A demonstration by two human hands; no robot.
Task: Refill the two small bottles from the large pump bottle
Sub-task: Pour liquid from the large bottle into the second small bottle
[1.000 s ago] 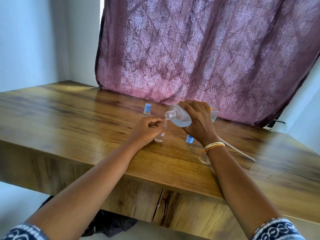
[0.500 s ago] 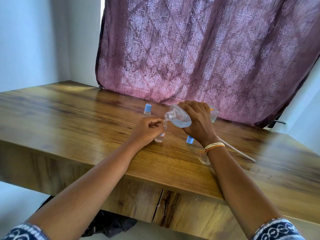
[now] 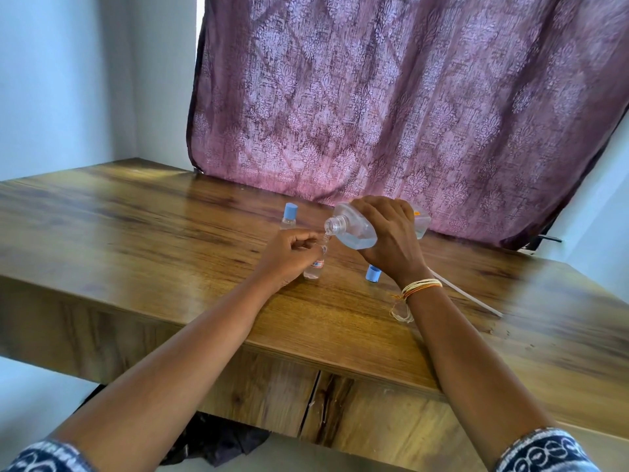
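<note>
My right hand [image 3: 391, 233] grips the large clear bottle [image 3: 354, 228], tipped on its side with its open neck pointing left and down. Clear liquid lies in its lower half. Its mouth touches the top of a small uncapped bottle [image 3: 315, 267] standing on the table, which my left hand [image 3: 289, 255] holds with curled fingers. A second small bottle [image 3: 289, 218] with a blue cap stands upright further back on the left. A loose blue cap [image 3: 373, 274] lies on the wood below my right wrist.
The wooden table [image 3: 136, 240] has a front edge close to me. A patterned purple curtain [image 3: 408, 97] hangs right behind the bottles. A white tube [image 3: 469, 296], probably the pump's dip tube, lies on the table to the right.
The large bottle's mouth has dipped slightly lower onto the small bottle. Both hands stay almost where they were.
</note>
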